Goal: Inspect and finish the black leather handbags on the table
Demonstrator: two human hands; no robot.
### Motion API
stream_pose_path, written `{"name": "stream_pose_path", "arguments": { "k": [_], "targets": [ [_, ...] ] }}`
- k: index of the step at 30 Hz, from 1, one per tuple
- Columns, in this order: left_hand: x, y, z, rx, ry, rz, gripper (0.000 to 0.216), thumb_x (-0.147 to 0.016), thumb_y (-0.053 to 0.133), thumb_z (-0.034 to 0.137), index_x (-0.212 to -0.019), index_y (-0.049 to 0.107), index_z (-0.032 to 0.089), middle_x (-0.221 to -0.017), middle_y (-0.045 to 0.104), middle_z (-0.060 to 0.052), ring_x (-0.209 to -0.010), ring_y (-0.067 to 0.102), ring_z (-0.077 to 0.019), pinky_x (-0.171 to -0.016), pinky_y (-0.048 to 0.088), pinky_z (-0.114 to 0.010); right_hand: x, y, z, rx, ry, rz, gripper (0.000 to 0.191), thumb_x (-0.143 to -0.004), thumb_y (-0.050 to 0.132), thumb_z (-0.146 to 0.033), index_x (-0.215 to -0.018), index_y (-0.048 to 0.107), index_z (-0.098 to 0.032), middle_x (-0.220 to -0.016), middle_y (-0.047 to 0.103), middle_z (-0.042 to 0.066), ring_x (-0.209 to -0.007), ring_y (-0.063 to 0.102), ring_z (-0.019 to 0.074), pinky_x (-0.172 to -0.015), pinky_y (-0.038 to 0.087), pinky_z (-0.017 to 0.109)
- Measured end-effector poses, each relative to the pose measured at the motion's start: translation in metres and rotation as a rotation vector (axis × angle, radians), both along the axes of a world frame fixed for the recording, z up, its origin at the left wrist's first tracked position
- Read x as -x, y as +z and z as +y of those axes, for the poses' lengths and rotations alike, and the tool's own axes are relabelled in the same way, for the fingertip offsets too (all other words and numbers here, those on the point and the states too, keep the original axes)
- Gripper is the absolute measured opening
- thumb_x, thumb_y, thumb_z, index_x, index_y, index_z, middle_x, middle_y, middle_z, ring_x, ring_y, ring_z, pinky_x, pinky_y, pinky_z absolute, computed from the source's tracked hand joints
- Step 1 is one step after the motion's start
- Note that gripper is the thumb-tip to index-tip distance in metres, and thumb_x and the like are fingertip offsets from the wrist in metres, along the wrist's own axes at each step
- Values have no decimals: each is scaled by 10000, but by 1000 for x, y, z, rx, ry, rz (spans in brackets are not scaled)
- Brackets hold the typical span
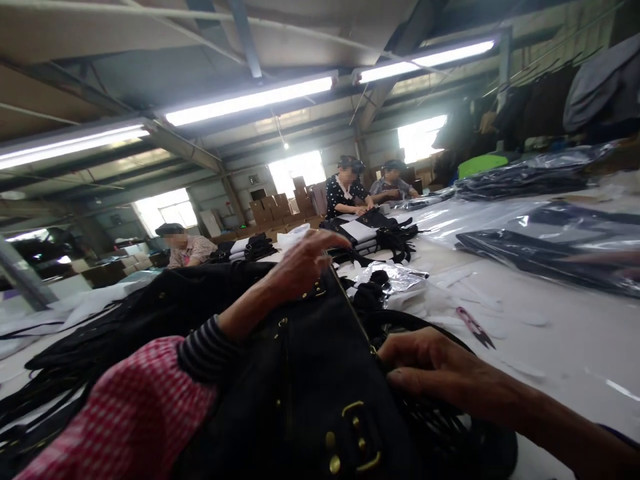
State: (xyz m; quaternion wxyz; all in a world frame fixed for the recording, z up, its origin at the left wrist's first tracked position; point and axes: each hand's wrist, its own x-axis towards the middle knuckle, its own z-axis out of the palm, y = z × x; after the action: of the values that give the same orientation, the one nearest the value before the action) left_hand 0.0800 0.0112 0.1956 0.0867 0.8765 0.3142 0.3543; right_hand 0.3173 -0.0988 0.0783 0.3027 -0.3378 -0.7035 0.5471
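A black bag [320, 353] with brass-coloured buckles and studs lies in front of me, its zipper [350, 300] running along the right edge. At the far end of that zipper is my left hand [300, 263], index finger reaching out and the other fingers curled at the bag's edge. My right hand [440, 367] pinches the zipper pull nearer to me, thumb against index finger. The pull is mostly covered by the fingertips. A black strap curves on the table beneath the right hand.
Pink-handled thread snips [473, 325] lie on the white table [560, 353] at right. More black bags [165, 293] are heaped at left. Plastic-wrapped dark pieces [540, 253] and stacked bags [365, 233] lie farther off. Several people [345, 190] work across the table.
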Motion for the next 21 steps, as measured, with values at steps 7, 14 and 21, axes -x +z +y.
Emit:
{"name": "stream_pose_path", "arguments": {
  "k": [7, 14, 21],
  "targets": [
    [5, -42, -66, -259, -127, 752, 233, -1010, 465, 138, -1163, 603, 246, -1218, 703, -34, -1093, 646, -182, -978, 424, -334, 4, -6, -3, -142, -81, -6, 272, -913, 635, -417, -973, 752, -180, -918, 680, 38, -856, 595, 206, -735, 437, 284],
    [13, -76, -55, -533, -35, 726, 172, -1034, 420, 154, -1011, 585, 200, -1068, 681, -43, -1090, 572, -200, -905, 389, -355, -10, -14, -23, -152, 48, -90, 219, -956, 596, -366, -965, 739, -200, -958, 687, 19, -900, 611, 204, -758, 443, 273],
    [10, -53, -51, -350, -119, 810, 170, -984, 415, 130, -987, 570, 201, -1018, 672, -42, -974, 578, -185, -822, 387, -325, -14, 20, -25, -387, -127, -112, 288, -1015, 540, -428, -926, 698, -205, -946, 657, 9, -891, 601, 174, -795, 422, 272]
  ]
}}
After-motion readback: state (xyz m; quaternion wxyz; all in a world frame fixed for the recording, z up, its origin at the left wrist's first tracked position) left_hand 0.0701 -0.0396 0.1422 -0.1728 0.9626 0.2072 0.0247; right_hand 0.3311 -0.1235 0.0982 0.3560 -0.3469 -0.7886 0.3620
